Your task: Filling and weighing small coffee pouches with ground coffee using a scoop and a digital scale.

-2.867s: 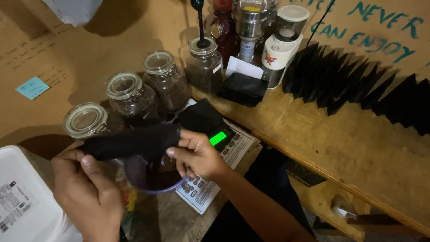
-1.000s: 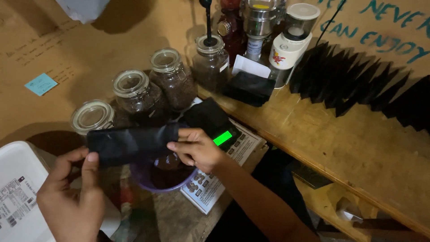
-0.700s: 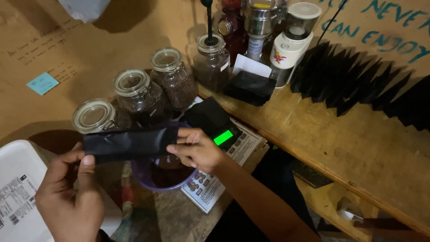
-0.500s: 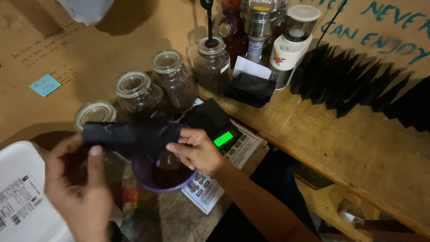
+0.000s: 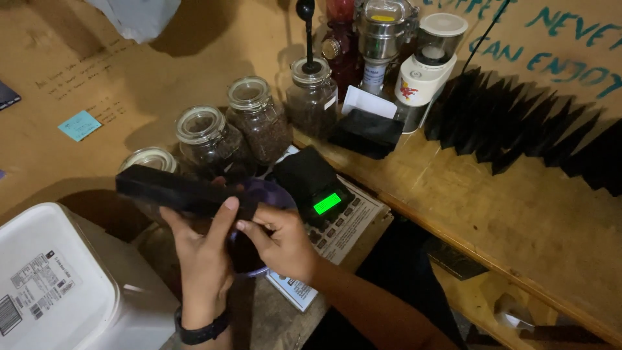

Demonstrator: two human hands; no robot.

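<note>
My left hand (image 5: 202, 259) and my right hand (image 5: 285, 241) both hold a long flat black pouch (image 5: 172, 190), kept roughly level over a purple bowl (image 5: 275, 194) of dark contents. The left thumb presses on the pouch's front edge; the right fingers pinch its right end. The bowl sits beside a black scale (image 5: 311, 185) with a lit green display. My left wrist carries a black watch.
Three glass clip-top jars (image 5: 259, 126) of dark grounds stand behind the bowl. A white lidded tub (image 5: 58, 285) is at the lower left. Black pouches (image 5: 366, 133), a grinder and bottles crowd the wooden counter (image 5: 492, 214); a row of black bags (image 5: 531, 139) leans on the wall.
My hands have shifted the pouch slightly left and lower over the bowl, and my left hand's grip has moved toward the pouch's middle. The view has drifted a little.
</note>
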